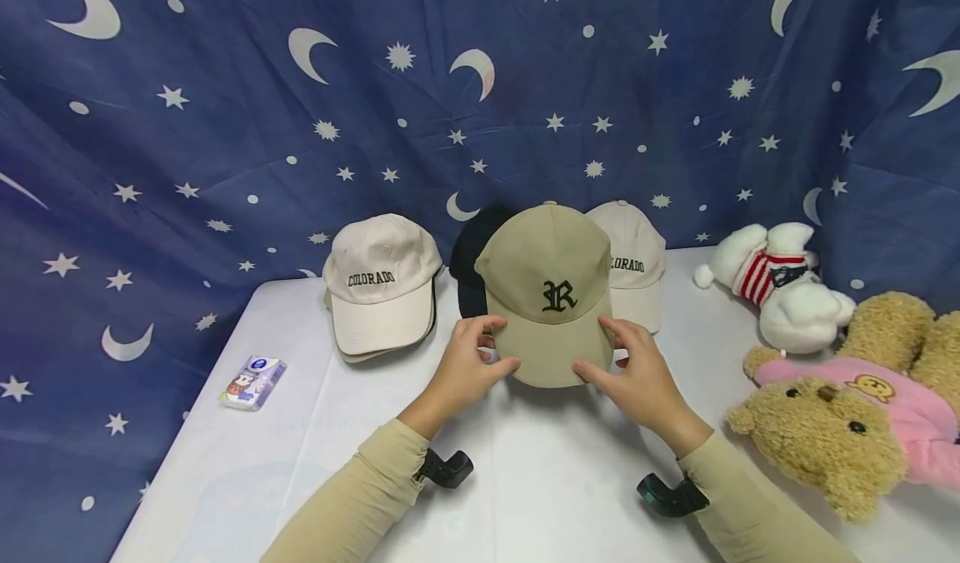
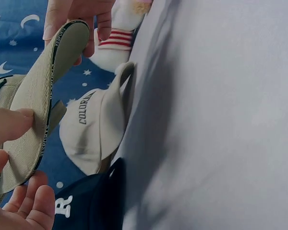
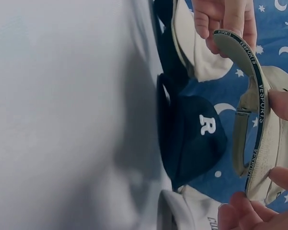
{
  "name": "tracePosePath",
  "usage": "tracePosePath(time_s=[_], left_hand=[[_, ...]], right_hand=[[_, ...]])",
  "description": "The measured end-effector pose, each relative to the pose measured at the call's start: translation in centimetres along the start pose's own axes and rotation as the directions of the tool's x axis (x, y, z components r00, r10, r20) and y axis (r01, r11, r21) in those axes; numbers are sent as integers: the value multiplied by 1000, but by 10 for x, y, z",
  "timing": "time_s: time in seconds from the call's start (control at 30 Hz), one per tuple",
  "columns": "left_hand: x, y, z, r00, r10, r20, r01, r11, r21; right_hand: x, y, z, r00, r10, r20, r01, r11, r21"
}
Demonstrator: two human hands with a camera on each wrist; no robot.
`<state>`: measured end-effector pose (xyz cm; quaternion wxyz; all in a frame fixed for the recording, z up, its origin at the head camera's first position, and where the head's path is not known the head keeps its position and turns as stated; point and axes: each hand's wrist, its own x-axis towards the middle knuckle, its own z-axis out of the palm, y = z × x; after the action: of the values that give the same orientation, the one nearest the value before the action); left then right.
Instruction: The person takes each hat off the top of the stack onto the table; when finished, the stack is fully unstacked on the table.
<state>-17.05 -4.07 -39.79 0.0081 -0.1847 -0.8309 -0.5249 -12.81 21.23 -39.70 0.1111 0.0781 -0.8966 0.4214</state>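
A khaki baseball cap (image 1: 543, 255) with a black gothic letter R is held up in front, its brim toward me. My left hand (image 1: 467, 371) pinches the brim's left side between thumb and fingers, and my right hand (image 1: 641, 376) pinches the right side. In the right wrist view, printed tape lines the underside edge of the brim (image 3: 260, 105), and the back strap (image 3: 240, 139) shows. Behind the held cap stand a dark cap (image 3: 199, 139) with a white R and a white COLORADO cap (image 1: 637, 251), both partly hidden in the head view.
Left of the hands sits a stack of caps with a white COLORADO cap (image 1: 382, 271) on top. A small tissue pack (image 1: 253, 383) lies at far left. To the right lie a white plush toy (image 1: 802, 313) and a teddy bear (image 1: 817, 430) in pink. A starry curtain (image 1: 525, 88) hangs behind.
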Motion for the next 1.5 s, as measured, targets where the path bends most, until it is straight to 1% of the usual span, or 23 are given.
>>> tracePosePath(time_s=[0.3,0.5,0.77,1.0,1.13,1.27,1.5], left_hand=[[-5,-1,13,999,1,44,-1,1000,8],[-8,-3,24,997,6,79,-7,1000,12],[-10,-2,36,996,9,92,-11,1000,24],[-11,-1,47,993,-2,118,-4,999,52],[-11,0,53,990,-6,139,-5,997,73],[-10,0,59,986,-11,164,-4,996,91],[-3,0,73,985,-27,173,7,993,118]], right_hand=[[-16,13,0,1000,-1,-22,1,1000,-21],[-27,20,-5,1000,12,-22,-13,999,-38],[-38,25,-11,1000,-1,-29,-1,998,-59],[-48,29,-16,999,32,-3,-32,996,-80],[-52,31,-18,999,41,-5,-41,995,-95],[-54,33,-21,997,71,-9,-71,991,-115],[-56,36,-26,994,108,-2,-108,986,-125]])
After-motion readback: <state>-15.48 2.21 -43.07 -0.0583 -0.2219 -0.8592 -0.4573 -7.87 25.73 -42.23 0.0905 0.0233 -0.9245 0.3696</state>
